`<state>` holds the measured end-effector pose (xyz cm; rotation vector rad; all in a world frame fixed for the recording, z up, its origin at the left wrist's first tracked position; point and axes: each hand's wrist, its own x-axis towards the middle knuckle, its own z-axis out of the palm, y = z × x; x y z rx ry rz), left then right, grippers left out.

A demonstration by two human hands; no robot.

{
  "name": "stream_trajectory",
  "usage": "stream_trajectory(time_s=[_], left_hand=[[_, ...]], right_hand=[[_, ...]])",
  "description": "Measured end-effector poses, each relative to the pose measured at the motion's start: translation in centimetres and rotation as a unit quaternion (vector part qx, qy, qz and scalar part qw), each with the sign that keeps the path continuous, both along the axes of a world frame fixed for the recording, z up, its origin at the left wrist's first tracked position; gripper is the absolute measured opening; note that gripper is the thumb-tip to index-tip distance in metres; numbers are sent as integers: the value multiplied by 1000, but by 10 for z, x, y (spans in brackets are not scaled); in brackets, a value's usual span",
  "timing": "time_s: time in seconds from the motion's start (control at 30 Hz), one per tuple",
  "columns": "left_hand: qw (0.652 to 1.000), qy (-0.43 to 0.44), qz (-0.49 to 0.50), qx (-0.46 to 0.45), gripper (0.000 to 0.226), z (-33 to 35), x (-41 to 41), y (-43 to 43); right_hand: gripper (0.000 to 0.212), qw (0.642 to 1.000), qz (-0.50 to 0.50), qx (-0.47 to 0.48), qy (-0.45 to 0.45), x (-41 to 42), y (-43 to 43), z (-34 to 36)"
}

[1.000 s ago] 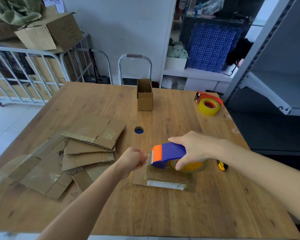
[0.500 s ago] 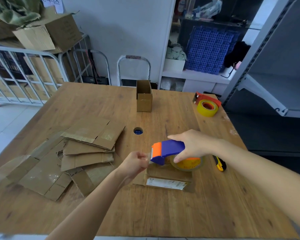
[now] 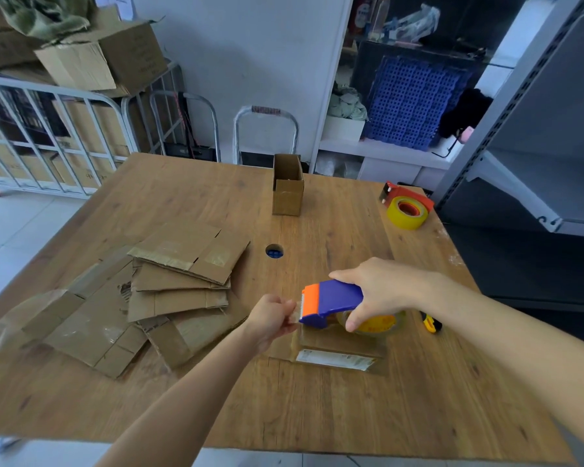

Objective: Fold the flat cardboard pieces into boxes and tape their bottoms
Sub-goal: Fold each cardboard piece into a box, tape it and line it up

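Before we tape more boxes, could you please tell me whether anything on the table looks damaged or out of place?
The flat cardboard pieces lie in a loose, fanned heap on the table, not squared up. Several carry old tape strips, and one lower sheet has a torn patch.

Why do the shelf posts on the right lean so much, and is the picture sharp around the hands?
Head view: the wide-angle lens bends the edges, so the shelf post slants and the table splays. Head view: soft, even light, faint shadows; the left hand, the right hand and the tape dispenser look sharp.
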<state>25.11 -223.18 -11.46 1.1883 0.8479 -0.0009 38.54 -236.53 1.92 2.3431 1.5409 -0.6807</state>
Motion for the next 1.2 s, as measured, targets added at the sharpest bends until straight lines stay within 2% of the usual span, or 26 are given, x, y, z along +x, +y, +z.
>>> stream_trajectory(time_s=[0.17, 0.37, 0.57, 0.87, 1.07, 1.2], left_hand=[[997, -6, -16, 74, 12, 4, 5, 8], [995, -6, -7, 103, 14, -1, -7, 14], [991, -14, -21, 130, 14, -1, -9, 11], [990, 21, -14, 137, 25, -12, -17, 6], [988, 60, 22, 141, 23, -26, -18, -9], [986, 98, -3, 131, 29, -36, -6, -36]], right_hand=[[81, 998, -28, 47, 25, 7, -15, -3], [73, 998, -44, 48, 25, 14, -36, 6], [79, 998, -44, 32, -6, 13, -46, 6], [78, 998, -6, -3, -64, -2, -38, -6], [78, 996, 13, -13, -88, -3, -29, -8], [75, 995, 15, -12, -102, -5, -25, -10]])
